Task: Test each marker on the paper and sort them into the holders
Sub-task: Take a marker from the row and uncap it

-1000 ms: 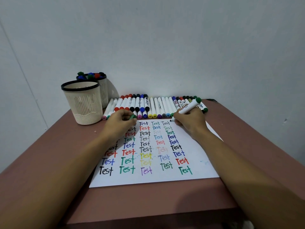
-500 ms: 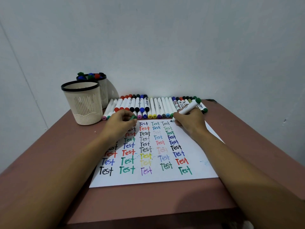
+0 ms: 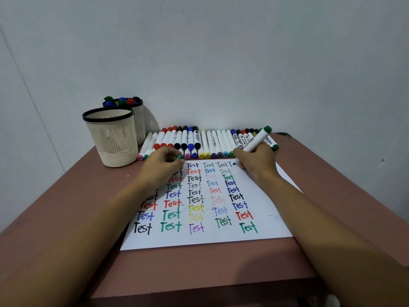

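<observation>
Now the right hand (image 3: 256, 161) grips a green marker (image 3: 256, 141) in curled fingers, its tip on the paper (image 3: 276, 196) at the top row of "Test" words. The left hand (image 3: 160, 166) pinches a green cap (image 3: 179, 157), resting on the paper near the marker row (image 3: 212, 141) and two holders (image 3: 112, 140) on the counter (image 3: 66, 207).

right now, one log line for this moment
right hand: green marker, tip on paper | left hand: pinches green cap | step: testing

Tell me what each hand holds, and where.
Right hand grips the green marker low on its barrel; left hand pinches a green cap.
</observation>
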`<action>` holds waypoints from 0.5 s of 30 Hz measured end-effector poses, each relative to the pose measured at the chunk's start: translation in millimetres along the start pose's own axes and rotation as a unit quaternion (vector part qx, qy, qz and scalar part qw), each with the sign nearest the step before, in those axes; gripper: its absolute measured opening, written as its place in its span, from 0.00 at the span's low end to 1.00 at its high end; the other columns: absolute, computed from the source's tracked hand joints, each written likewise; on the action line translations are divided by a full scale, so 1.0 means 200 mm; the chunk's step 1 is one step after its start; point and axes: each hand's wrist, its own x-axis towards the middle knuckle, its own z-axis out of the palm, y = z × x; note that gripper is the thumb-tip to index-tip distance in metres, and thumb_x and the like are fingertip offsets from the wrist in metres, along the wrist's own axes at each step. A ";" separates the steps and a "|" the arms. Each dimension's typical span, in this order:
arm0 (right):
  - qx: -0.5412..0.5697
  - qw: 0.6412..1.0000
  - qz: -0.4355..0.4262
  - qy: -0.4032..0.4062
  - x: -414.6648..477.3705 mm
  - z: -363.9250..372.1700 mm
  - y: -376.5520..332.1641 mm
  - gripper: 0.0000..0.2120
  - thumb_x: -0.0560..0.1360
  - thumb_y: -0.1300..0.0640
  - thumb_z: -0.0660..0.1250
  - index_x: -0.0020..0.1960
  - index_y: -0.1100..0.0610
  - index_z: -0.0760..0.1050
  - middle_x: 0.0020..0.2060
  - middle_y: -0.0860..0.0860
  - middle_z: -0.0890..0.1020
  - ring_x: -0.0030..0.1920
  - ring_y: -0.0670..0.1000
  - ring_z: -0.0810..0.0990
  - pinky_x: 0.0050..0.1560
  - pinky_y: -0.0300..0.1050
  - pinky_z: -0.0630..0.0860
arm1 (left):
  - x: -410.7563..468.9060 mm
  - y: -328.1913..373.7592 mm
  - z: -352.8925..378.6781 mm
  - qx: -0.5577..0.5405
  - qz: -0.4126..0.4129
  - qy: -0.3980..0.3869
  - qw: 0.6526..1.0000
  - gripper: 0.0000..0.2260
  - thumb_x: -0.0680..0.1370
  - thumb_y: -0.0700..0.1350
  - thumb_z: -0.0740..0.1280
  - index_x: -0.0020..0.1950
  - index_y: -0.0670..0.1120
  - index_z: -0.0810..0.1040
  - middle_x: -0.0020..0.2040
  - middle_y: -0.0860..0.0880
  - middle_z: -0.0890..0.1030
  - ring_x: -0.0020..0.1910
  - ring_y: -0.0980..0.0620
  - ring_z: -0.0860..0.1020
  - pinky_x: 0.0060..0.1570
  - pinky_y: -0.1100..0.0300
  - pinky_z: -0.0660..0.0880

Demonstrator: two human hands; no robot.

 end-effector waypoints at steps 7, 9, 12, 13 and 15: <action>-0.004 1.000 -0.003 -0.011 0.00 -0.01 0.00 0.07 0.68 0.63 0.69 0.36 0.61 0.72 0.29 0.54 0.75 0.28 0.49 0.74 0.32 0.42 0.72 | 0.00 -0.01 0.00 0.003 0.005 -0.001 1.000 0.11 0.76 0.41 0.67 0.58 0.44 0.75 0.53 0.46 0.80 0.51 0.51 0.79 0.44 0.68 0.73; 0.005 1.000 -0.008 0.004 0.00 -0.01 -0.01 0.06 0.69 0.62 0.69 0.37 0.61 0.72 0.31 0.54 0.76 0.29 0.48 0.74 0.32 0.42 0.71 | 0.00 -0.01 0.00 0.002 0.005 -0.001 1.000 0.11 0.76 0.42 0.67 0.58 0.45 0.75 0.53 0.46 0.80 0.51 0.51 0.79 0.45 0.67 0.73; -0.002 1.000 -0.013 0.018 -0.01 -0.01 -0.01 0.06 0.69 0.62 0.69 0.39 0.62 0.73 0.32 0.54 0.76 0.32 0.49 0.75 0.35 0.44 0.72 | 0.00 -0.01 0.00 0.005 0.007 0.001 1.000 0.11 0.76 0.42 0.67 0.58 0.45 0.75 0.53 0.47 0.79 0.51 0.51 0.79 0.45 0.68 0.73; -0.010 1.000 -0.010 0.016 -0.01 0.00 -0.01 0.05 0.69 0.62 0.69 0.40 0.62 0.73 0.33 0.54 0.76 0.33 0.50 0.75 0.36 0.44 0.72 | 0.00 -0.01 0.00 0.006 0.008 0.001 1.000 0.11 0.76 0.42 0.67 0.58 0.45 0.75 0.53 0.47 0.79 0.51 0.51 0.79 0.45 0.68 0.73; -0.011 1.000 -0.006 0.011 -0.01 -0.01 0.00 0.05 0.69 0.62 0.69 0.39 0.61 0.73 0.32 0.54 0.76 0.33 0.50 0.76 0.37 0.45 0.73 | 0.01 -0.01 0.00 0.007 0.007 0.000 1.000 0.11 0.76 0.42 0.68 0.58 0.45 0.75 0.53 0.47 0.79 0.51 0.51 0.78 0.45 0.67 0.73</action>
